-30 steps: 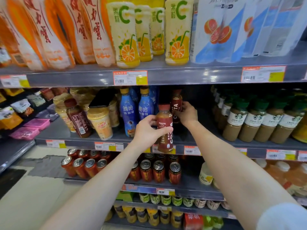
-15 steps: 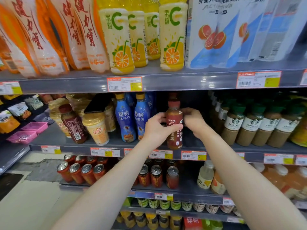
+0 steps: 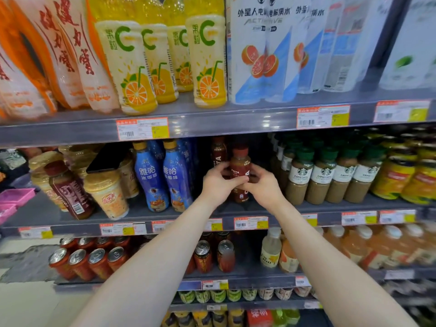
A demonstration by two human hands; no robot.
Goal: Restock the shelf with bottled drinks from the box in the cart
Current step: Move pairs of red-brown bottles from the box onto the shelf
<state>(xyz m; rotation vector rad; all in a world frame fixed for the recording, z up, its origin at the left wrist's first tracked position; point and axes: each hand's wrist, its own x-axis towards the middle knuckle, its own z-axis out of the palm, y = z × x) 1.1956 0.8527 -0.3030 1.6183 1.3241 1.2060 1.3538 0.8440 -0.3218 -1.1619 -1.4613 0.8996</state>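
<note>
A dark red Costa bottle [image 3: 240,165] with a red cap stands upright on the middle shelf [image 3: 141,214], in the gap between blue bottles and Starbucks bottles. My left hand [image 3: 218,184] wraps its left side and my right hand [image 3: 263,186] its right side; both grip the lower body. A second Costa bottle [image 3: 218,153] stands just behind it to the left, deeper on the shelf. The box and the cart are out of view.
Blue coffee bottles [image 3: 162,178] stand to the left, Starbucks bottles [image 3: 328,175] to the right. A milk tea cup [image 3: 107,197] with a dark phone-like slab on top and a leaning brown bottle [image 3: 69,190] sit further left. Cans [image 3: 203,256] fill the shelf below.
My left hand moved the Costa bottle right and back into the shelf gap. My right hand left the rear bottle and closed on this one. The camera moved closer.
</note>
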